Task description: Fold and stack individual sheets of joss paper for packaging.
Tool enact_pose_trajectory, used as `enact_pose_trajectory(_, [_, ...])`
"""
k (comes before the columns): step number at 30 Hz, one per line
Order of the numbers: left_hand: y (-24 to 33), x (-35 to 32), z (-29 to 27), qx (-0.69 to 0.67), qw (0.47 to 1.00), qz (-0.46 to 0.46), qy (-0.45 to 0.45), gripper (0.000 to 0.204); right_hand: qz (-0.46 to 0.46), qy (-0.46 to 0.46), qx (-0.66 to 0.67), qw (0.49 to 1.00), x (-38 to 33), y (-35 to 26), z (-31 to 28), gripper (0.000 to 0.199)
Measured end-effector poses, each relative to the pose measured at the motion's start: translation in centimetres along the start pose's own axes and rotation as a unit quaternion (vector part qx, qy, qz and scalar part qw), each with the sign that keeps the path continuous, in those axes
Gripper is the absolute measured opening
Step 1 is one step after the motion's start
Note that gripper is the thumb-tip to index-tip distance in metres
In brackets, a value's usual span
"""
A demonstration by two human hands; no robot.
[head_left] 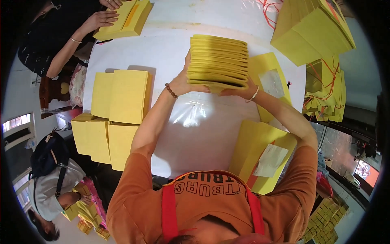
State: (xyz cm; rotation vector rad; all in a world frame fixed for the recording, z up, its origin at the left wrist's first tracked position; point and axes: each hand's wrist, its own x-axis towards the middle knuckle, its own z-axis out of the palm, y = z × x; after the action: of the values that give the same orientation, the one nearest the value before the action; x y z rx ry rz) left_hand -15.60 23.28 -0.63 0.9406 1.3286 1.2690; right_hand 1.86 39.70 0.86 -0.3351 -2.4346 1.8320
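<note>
Both my hands grip a thick stack of folded yellow paper point(219, 61) above the white-covered table point(195, 140), its layered folded edges facing up toward me. My left hand point(187, 79) clasps the stack's left side, with the thumb along the near edge. On the opposite side my right hand point(245, 88) holds it the same way; most fingers of both hands are hidden behind the paper. Just right of the stack lies a flat yellow sheet with a whitish patch point(271, 83).
Several yellow paper stacks point(129, 95) stand at the table's left. Near my right arm is a yellow bundle with a white label point(270, 160). A large yellow stack point(310, 30) occupies the far right, beside red cords point(268, 12). A co-worker's hand point(103, 19) rests on another stack.
</note>
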Motion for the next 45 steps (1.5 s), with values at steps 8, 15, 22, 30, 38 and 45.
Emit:
enact_pose_trajectory(8, [-1.1, 1.0, 0.9, -0.077, 0.996, -0.025, 0.050, 0.098, -0.100, 0.002, -0.092, 0.991, 0.2, 0.8, -0.6, 0.126])
enact_pose_trajectory(15, [-1.5, 1.0, -0.2, 0.097, 0.994, 0.042, 0.033, 0.094, -0.051, 0.029, 0.078, 0.995, 0.2, -2.8, -1.6, 0.132])
enact_pose_trajectory(22, [-1.9, 1.6, -0.2, 0.125, 0.986, 0.098, 0.047, 0.100, -0.090, 0.092, 0.068, 0.989, 0.0, -5.3, -1.6, 0.103])
enact_pose_trajectory(30, [4.5, -0.6, 0.5, 0.190, 0.969, 0.154, 0.049, 0.098, -0.080, 0.141, 0.108, 0.981, -1.2, -9.8, -2.5, 0.076])
enact_pose_trajectory(38, [3.7, -3.1, 2.6, -0.510, 0.841, 0.181, -0.012, 0.091, 0.052, 0.201, 0.372, 0.905, -2.0, -11.0, -2.1, 0.047])
enact_pose_trajectory(45, [8.6, -1.4, 5.7, -0.292, 0.931, 0.089, 0.202, 0.099, 0.132, 0.295, 0.416, 0.850, -1.5, -9.5, -1.2, 0.055])
